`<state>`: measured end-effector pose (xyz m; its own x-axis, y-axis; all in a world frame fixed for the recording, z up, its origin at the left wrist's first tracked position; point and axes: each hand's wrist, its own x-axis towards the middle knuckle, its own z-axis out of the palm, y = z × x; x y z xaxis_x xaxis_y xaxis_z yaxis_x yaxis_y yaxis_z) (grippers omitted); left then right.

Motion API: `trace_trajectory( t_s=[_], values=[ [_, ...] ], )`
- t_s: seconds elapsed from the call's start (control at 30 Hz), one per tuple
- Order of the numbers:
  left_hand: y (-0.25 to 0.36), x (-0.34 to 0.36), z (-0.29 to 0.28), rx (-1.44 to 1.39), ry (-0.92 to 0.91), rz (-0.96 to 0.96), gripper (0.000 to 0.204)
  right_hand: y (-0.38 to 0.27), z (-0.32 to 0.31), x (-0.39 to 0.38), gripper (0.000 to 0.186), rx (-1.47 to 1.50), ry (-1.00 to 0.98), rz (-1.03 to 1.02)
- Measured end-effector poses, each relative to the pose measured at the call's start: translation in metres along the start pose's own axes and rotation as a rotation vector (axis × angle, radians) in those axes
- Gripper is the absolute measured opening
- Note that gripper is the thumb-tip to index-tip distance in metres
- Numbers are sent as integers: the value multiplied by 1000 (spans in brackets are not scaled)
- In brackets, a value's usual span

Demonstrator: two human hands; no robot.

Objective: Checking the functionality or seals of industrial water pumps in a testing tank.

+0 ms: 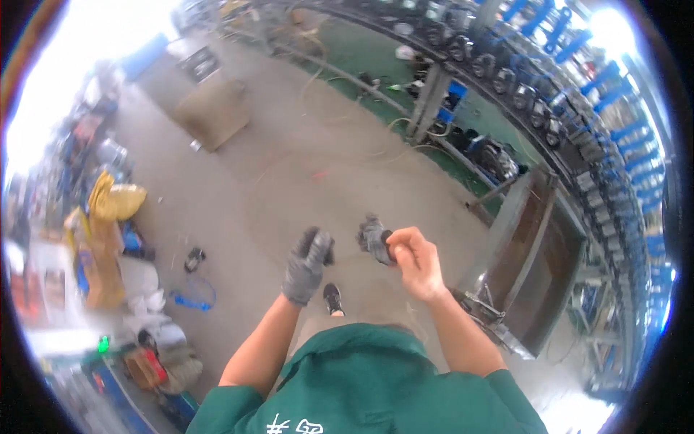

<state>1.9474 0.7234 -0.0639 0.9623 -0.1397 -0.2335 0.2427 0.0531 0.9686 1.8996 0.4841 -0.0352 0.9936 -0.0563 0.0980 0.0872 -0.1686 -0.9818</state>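
My left hand [309, 262], in a grey glove with dark fingertips, is raised in front of me with its fingers curled; whether anything is inside them I cannot make out. Bare, my right hand [413, 262] pinches the dark cuff of a loose grey glove [372, 236], which hangs off to the left of my fingers. Both forearms come up from the lower edge, and a shoe [332, 296] shows on the floor between them.
A conveyor [506, 79] with metal parts and blue hangers curves along the right, above a metal trough [542, 275]. Yellow sacks [116, 199], cartons and clutter line the left, near a bench [87, 383]. A box [210, 108] stands farther ahead on the grey floor [282, 166].
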Motion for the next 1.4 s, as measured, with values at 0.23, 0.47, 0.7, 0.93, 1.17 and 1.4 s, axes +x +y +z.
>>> trace_trajectory(
  t_s=[0.23, 0.47, 0.7, 0.93, 1.17, 1.4],
  values=[
    [32, 130, 79, -147, -552, -183, 24, 42, -12, 96, 34, -410, 162, -356],
    [34, 272, 134, -3, -735, -238, 23, 84, -71, 192, 34, -673, 109, -509],
    [51, 369, 204, 278, -765, -144, 18, 98, -121, 258, 31, -633, 437, -275],
    [45, 449, 316, 363, -1079, 537, 25, 130, -176, 298, 27, -191, 889, 299],
    [44, 519, 419, 400, -1193, 626, 20, 150, -252, 356, 18, 30, 1121, 637],
    [59, 564, 499, 583, -1500, 227, 35, 161, -304, 367, 12, 81, 1349, 537]
  ],
)
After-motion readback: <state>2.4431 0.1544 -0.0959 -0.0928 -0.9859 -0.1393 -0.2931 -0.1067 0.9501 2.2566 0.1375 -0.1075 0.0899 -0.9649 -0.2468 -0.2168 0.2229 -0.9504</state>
